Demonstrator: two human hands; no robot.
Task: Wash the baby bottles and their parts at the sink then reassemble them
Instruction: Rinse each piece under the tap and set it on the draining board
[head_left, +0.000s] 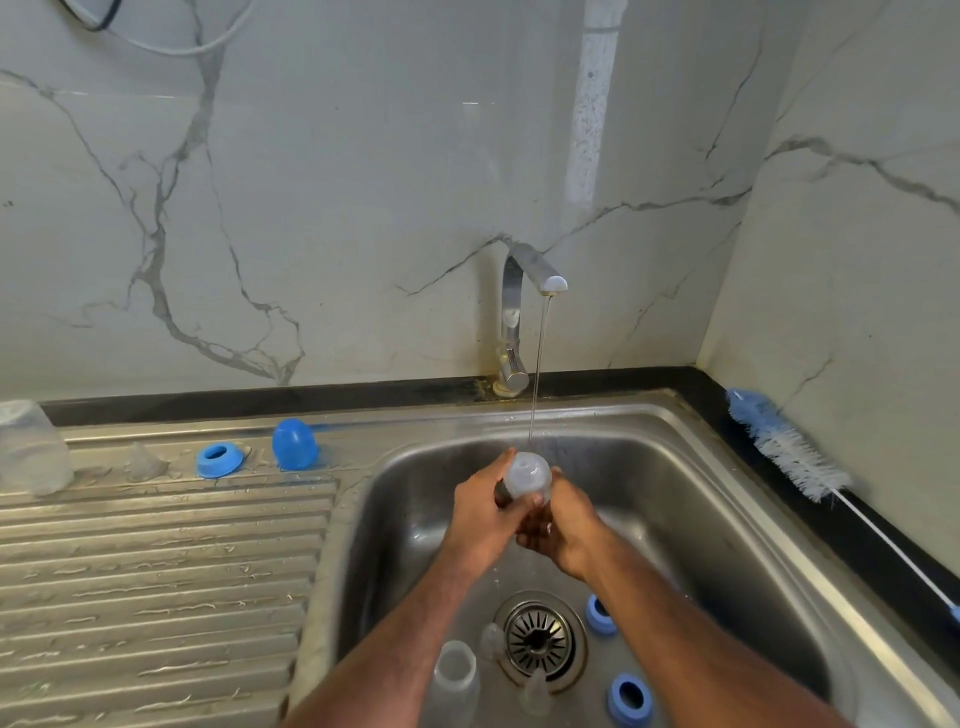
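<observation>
Nearest the camera, low in the sink (727, 519), a clear bottle (456, 675) lies beside the drain (540, 640) with two small clear teats (492, 642) close by and two blue rings (629, 699) to the right of the drain, probably left there to wait their turn under the water. Above them the left hand (480, 519) and right hand (563, 535) meet under the thin stream from the tap (524, 291). Both sets of fingers curl round a clear bottle (527, 477), its rounded base tilted up toward the stream, most likely so the water runs over it while the hands rub it. It looks cloudy and wet; how the right fingers sit under it I cannot tell exactly. On the ribbed draining board (156, 571) to the left stand a blue dome cap (295, 444), a blue ring (219, 460), a clear teat (143, 462) and an upturned clear bottle (31, 447), seemingly set apart to drip. A bottle brush (789, 447) rests on the dark tabletop (883, 540) edge at the right, within reach.
</observation>
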